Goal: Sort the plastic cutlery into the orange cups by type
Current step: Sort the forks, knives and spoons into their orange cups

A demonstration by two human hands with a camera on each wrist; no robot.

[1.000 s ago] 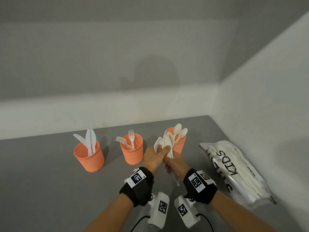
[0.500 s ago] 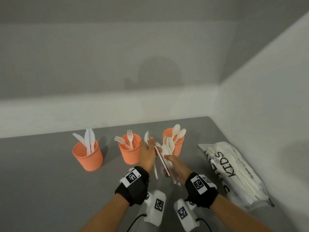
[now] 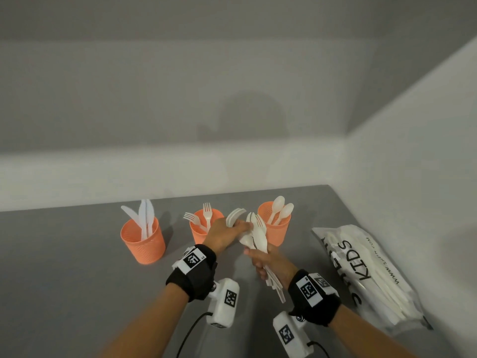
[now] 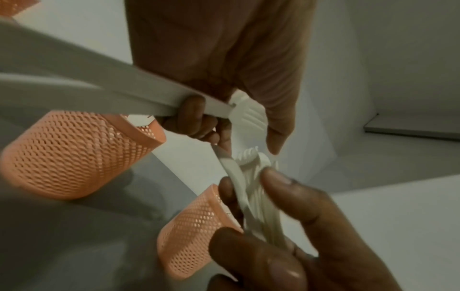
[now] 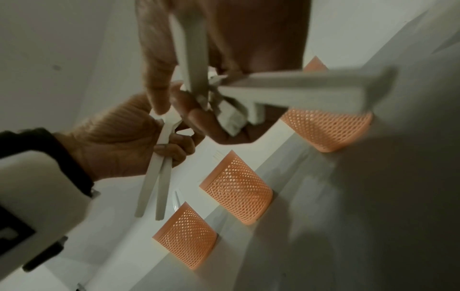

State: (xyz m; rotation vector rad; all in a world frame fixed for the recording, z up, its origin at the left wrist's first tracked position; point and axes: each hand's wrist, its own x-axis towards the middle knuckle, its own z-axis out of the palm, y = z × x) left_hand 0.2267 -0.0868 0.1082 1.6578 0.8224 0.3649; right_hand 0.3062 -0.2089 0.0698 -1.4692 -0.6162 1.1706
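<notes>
Three orange mesh cups stand in a row: the knife cup (image 3: pixel 143 241) on the left, the fork cup (image 3: pixel 197 229) in the middle and the spoon cup (image 3: pixel 276 229) on the right. My right hand (image 3: pixel 258 262) grips a bundle of white cutlery (image 3: pixel 256 236) upright in front of the spoon cup, with fork tines (image 4: pixel 248 157) showing in it. My left hand (image 3: pixel 240 226) holds two white pieces (image 3: pixel 234 216) by their handles (image 5: pixel 154 187) and touches the top of the bundle. It partly hides the fork cup. I cannot tell what type the two pieces are.
A clear plastic bag (image 3: pixel 366 275) printed KIDS lies at the right with more white cutlery inside, close to the side wall. The grey table (image 3: pixel 64 280) ends at a white wall just behind the cups.
My left hand drew off to the left with one piece, then came back to the bundle, and it now holds two pieces. The right hand kept its grip on the bundle.
</notes>
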